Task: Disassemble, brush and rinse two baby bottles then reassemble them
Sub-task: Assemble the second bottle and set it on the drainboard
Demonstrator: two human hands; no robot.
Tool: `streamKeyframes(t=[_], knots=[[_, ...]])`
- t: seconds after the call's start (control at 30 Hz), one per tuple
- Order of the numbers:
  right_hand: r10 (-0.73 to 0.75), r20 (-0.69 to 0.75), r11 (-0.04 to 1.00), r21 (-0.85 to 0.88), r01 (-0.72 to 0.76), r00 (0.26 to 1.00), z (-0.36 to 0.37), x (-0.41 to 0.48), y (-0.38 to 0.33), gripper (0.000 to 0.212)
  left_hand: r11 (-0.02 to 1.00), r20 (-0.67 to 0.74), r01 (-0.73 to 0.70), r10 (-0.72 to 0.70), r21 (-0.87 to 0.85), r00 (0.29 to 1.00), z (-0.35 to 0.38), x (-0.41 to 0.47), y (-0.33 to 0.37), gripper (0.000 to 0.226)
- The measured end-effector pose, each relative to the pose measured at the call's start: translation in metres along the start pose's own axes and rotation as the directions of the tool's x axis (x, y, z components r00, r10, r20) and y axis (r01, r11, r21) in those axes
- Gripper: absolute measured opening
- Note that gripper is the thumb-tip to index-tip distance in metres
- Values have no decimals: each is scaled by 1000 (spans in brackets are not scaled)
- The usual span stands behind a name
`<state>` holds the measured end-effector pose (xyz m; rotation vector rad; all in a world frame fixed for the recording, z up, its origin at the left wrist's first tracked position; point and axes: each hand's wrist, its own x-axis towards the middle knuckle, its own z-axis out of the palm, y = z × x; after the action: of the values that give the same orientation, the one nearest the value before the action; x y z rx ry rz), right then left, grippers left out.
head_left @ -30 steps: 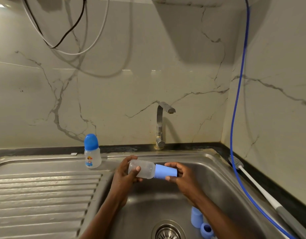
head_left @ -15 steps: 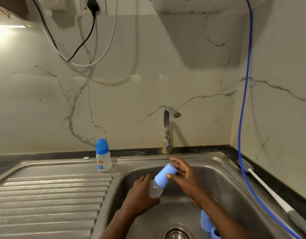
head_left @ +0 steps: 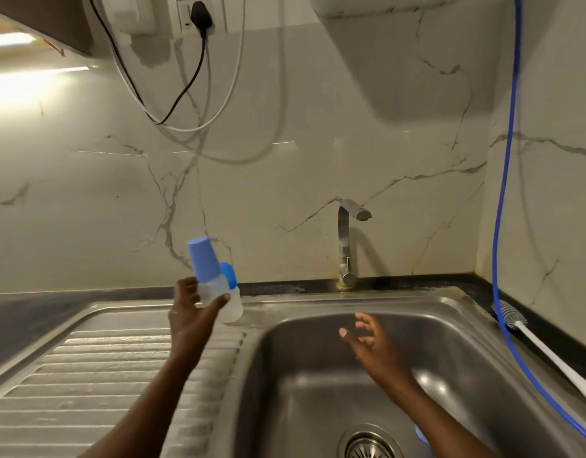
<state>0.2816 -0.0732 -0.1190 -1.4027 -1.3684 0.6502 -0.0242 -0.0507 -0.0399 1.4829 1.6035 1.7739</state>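
Over the steel sink (head_left: 318, 391), in the head view, the left hand (head_left: 189, 322) grips a baby bottle (head_left: 209, 285) by its clear body, with the thumb on the near side and the fingers curled round the far side. The bottle is held in the air above the back corner of the ribbed drainboard (head_left: 103, 375), cap end up and leaning slightly left, with its blue cap (head_left: 204, 259) fitted. Right behind it a second bottle (head_left: 234, 309) stands upright on the sink's ledge, partly hidden by the held one; whether the two touch cannot be told. The right hand (head_left: 367, 342) hangs above the basin, holding nothing, its fingers spread and loosely bent. A tap (head_left: 346, 246) rises at the back rim, and the drain (head_left: 367, 446) sits at the lower edge. Beside the drain a small blue part (head_left: 421, 434) shows, mostly covered by the right forearm. On the dark counter to the right lies a bottle brush (head_left: 513, 317) with a white handle, and a blue hose (head_left: 503, 193) runs down the wall past it.
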Motion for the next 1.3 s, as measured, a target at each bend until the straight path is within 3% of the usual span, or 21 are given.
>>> streamKeyframes(t=[0.23,0.47,0.8,0.97,1.03,1.1,1.2,1.3], knots=[[-29,8,998,-52,29,1000,9,-1,-2,52,989,-157,123,-110,75,981,-22,37,-34,61],[-59,20,990,-129,61,998,11,7,4,48,971,-108,228,-220,71,969,-2,57,-48,63],[-54,37,987,-151,59,998,9,12,12,44,961,-31,232,-230,148,973,10,63,-64,64],[-50,39,987,-152,56,998,11,11,13,44,964,25,213,-220,160,975,6,63,-68,84],[-44,39,988,-150,49,998,11,13,15,45,962,-16,221,-221,161,975,7,60,-65,97],[-38,36,988,-147,43,999,11,13,15,44,968,-151,181,-155,174,976,8,50,-57,96],[-54,-11,985,-162,52,998,11,11,7,37,937,-339,41,85,348,937,10,35,-48,77],[-106,-174,970,-233,64,979,8,13,2,23,929,-270,-134,235,346,934,27,16,-35,63]])
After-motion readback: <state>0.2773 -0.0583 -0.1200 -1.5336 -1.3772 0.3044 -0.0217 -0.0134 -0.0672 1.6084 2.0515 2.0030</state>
